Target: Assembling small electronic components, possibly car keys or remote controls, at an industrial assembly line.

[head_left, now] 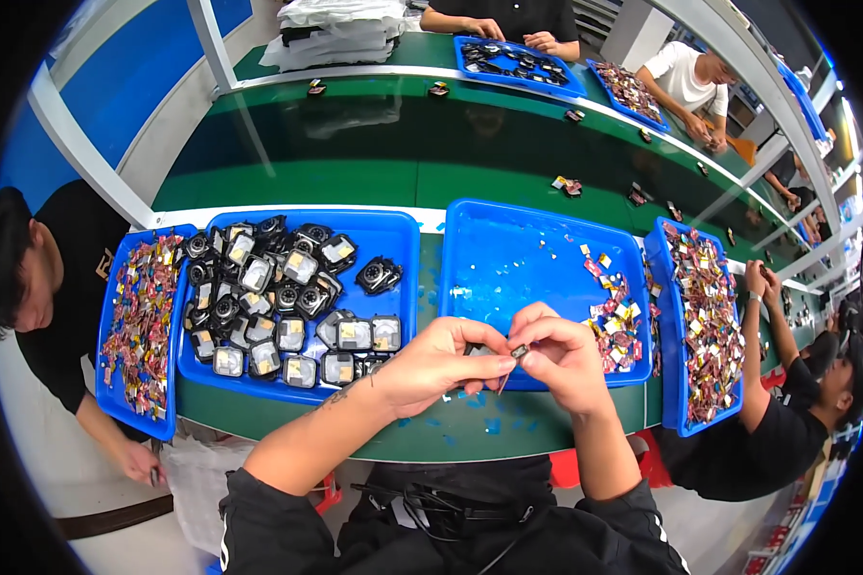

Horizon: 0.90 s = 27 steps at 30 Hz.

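Note:
My left hand (441, 362) and my right hand (568, 362) meet above the front edge of a blue tray (494, 254). Between their fingertips is a small dark part (520, 352) with a pale, shiny face; its exact kind is too small to tell. Both hands are closed in a pinch on it. A greyish piece and a reddish edge show by my left fingers, mostly hidden. Small pink, white and yellow parts (616, 326) lie along the tray's right side. Left of my hands, another blue tray (408, 240) holds many black watch-like cases (302, 266).
Narrow blue trays heaped with small parts flank these, at left (171, 422) and right (683, 417). Beyond runs a green conveyor belt (355, 172) with scattered parts, behind a white rail. Metal posts (96, 153) rise nearby. People work at left, right and across.

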{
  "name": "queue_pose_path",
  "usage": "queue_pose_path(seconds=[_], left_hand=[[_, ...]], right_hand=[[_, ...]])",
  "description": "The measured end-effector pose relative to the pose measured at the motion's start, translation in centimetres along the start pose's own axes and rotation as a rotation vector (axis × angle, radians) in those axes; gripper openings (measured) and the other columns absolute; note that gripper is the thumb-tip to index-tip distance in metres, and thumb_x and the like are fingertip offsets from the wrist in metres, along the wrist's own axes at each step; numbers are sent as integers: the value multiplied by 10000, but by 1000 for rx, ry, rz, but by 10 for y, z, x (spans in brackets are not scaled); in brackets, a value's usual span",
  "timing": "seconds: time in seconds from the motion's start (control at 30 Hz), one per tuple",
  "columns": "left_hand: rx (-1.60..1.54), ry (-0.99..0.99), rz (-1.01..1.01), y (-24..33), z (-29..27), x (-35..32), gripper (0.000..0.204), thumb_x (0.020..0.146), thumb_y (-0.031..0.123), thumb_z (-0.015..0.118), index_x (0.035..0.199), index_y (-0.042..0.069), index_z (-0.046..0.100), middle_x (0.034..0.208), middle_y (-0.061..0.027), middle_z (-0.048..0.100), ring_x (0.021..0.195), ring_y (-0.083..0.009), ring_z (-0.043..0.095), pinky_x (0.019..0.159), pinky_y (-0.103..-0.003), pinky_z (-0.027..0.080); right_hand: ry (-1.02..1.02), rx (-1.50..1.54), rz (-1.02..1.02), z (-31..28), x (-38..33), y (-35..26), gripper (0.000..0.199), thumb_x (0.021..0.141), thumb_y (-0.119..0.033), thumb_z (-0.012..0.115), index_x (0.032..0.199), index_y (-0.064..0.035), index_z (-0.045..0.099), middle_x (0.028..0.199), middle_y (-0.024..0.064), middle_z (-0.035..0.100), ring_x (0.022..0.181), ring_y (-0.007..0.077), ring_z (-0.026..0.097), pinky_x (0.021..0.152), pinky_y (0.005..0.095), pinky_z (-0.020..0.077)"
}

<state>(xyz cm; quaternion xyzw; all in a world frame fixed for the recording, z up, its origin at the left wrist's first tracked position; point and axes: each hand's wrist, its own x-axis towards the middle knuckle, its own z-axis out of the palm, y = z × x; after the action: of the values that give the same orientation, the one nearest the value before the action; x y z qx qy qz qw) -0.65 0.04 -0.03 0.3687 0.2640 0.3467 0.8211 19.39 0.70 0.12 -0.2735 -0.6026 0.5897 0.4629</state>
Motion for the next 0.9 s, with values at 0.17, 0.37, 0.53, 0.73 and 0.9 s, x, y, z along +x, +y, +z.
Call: queue_pose_path(seconds=[0.17,0.37,0.53,0.73,0.9], left_hand=[[186,79,109,1,0,-2,251,963,96,537,1206,35,553,1029,-79,637,810,-103,590,667,-219,454],[256,384,419,-4,-4,5,331,984,47,450,1311,-7,463,1221,-94,573,1012,-157,597,841,-269,494],[129,377,374,-15,10,4,268,959,19,525,1209,-58,584,1107,-78,646,979,-131,622,870,-259,509],[68,271,351,-12,2,3,314,964,51,535,1258,-58,556,1132,-99,647,976,-109,612,860,-249,503],[87,146,379,-4,4,-2,370,966,56,538,1320,-47,506,1166,-101,629,1023,-111,595,880,-253,495]], right_hand=[[96,55,-53,-5,-6,-5,146,797,79,682,920,17,635,953,95,595,894,153,581,788,271,495],[453,-522,-29,12,-15,-16,122,770,14,749,874,4,688,848,81,675,755,133,661,680,246,543],[395,-704,-121,43,2,-11,105,765,18,738,859,-1,695,789,102,673,665,171,648,600,273,520],[447,-774,-233,51,8,-9,111,776,32,723,878,5,689,805,111,675,655,183,648,557,279,509],[439,-713,-155,51,5,-16,130,760,44,733,873,2,685,785,100,669,619,149,630,540,258,493]])
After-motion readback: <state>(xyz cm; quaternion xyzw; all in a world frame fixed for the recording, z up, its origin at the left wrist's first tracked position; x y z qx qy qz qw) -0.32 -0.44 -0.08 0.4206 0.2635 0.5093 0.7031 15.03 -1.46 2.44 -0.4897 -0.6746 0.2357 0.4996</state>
